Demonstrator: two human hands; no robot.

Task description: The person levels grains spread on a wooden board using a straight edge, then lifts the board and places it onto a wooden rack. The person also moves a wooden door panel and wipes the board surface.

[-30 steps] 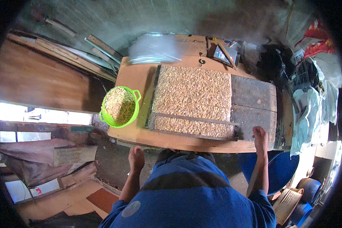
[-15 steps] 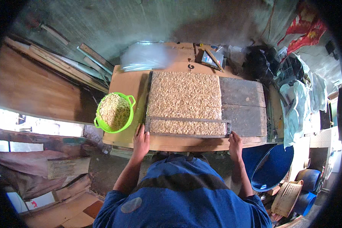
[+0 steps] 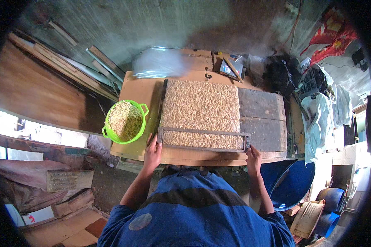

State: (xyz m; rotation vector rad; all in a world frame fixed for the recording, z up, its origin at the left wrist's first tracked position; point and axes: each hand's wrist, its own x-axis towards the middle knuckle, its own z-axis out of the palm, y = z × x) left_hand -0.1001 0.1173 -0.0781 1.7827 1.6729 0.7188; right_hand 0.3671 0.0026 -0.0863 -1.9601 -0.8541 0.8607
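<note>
A narrow rectangular dark frame [image 3: 202, 131] lies across the near edge of a flat slab of pale, chunky bits [image 3: 200, 103]. My left hand [image 3: 153, 154] grips the frame's left end, its fingers pointing up along the side. At the right end, my right hand [image 3: 254, 158] is closed on the near corner. More of the pale bits show inside the frame's opening. Beneath the slab is a dark wooden board [image 3: 261, 103], bare on its right part. To the left stands a bright green two-handled basket [image 3: 140, 131], filled with similar pale bits.
All of this rests on a tan table [image 3: 185, 157]. Clear plastic sheets [image 3: 158, 64] and a flat box [image 3: 231, 69] with a wooden stick on it lie at the back. Blue tubs [image 3: 290, 181] stand below right. Planks [image 3: 105, 61] lean at the left.
The view has tilted slightly, so the table sits a little lower in the picture. Both hands stay at the frame's ends, and the frame keeps its place on the slab.
</note>
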